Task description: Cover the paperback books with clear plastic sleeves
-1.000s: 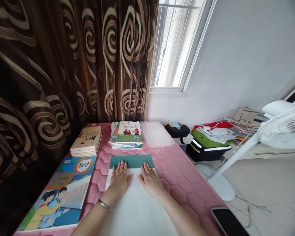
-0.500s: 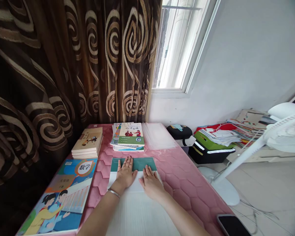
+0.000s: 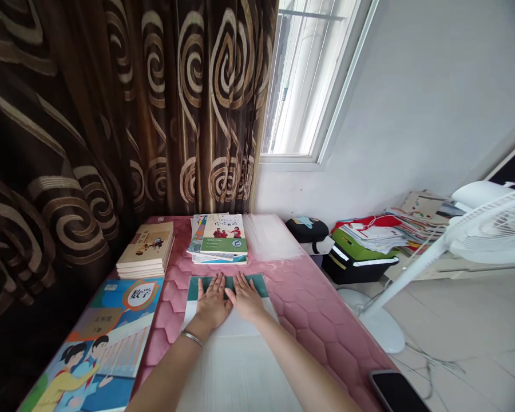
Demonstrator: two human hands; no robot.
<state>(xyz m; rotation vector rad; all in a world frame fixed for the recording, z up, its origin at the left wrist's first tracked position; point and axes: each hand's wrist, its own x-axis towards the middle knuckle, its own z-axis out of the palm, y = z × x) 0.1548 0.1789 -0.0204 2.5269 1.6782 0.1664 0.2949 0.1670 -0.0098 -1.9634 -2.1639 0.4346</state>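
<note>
Phone (image 3: 399, 392): screen up, by the right edge of the tabletop (image 3: 320, 313) at the near end; parked there, seemingly, outside the arms' reach lines.
Whitish sheet (image 3: 240, 377): lengthwise between the forearms, running out of view nearward.
Maths textbook (image 3: 96, 343): face up along the left edge.
Green-and-white cover (image 3: 240, 326): mid-tabletop, adjoining the sheet; whether joined I cannot tell.
Left hand (image 3: 213, 303) and right hand (image 3: 246, 300): close together on the cover's green band, palms down, fingers extended. Grip of each: unclosed, holding nothing; the flat pose suggests pressure to keep the cover smooth.
Beige books (image 3: 148, 246): stacked beyond the textbook, left edge.
Mixed books (image 3: 223, 240): piled at the far edge, left of the clear sheets (image 3: 272, 237), which lie flat in the far right corner.
Room: the phone bounds the near right; padding left of the cover is narrow, rightward broader, so sideways play looks easier there.
</note>
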